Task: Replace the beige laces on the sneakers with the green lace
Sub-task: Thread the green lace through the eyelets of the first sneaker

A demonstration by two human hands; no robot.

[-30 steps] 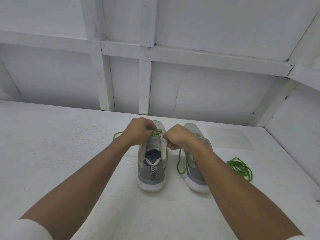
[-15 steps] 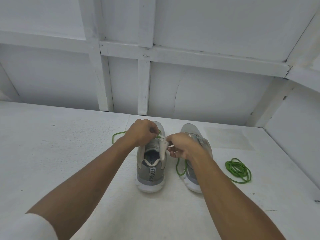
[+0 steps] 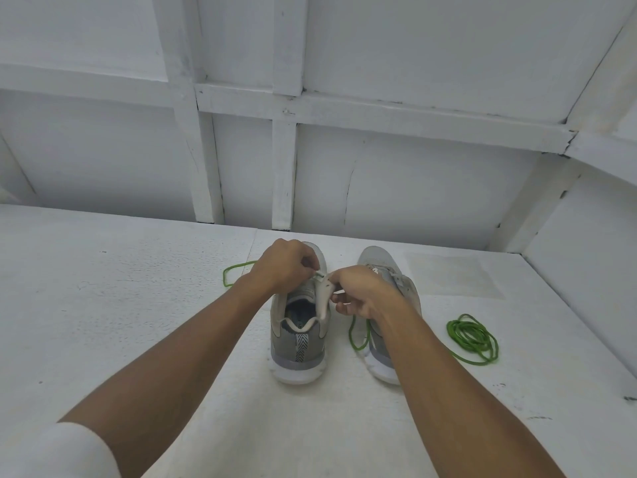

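Left sneaker (image 3: 298,343): grey, white sole, upright near the middle of the bench (image 3: 120,305), heel toward the viewer.
Right sneaker (image 3: 382,360): just right of the first, same heading, partly hidden by the right forearm.
Left hand (image 3: 282,267): over the left sneaker's tongue, fingers curled, pinching the tip of the green lace (image 3: 224,276) at the top eyelet.
Right hand (image 3: 358,293): fingers curled, pinching the right-hand eyelet flap of the left sneaker, pulling it outward.
Green lace, run: one loop lies on the bench left of the left wrist; another strand hangs under the right hand and rests between the two sneakers.
Coiled green lace (image 3: 472,338): loose bundle on the bench, right of the right sneaker, apart from it.
Sleeve (image 3: 69,450): white, on the left arm, lower left corner.
Wall (image 3: 413,188): white panels with framing, behind the far edge of the bench.
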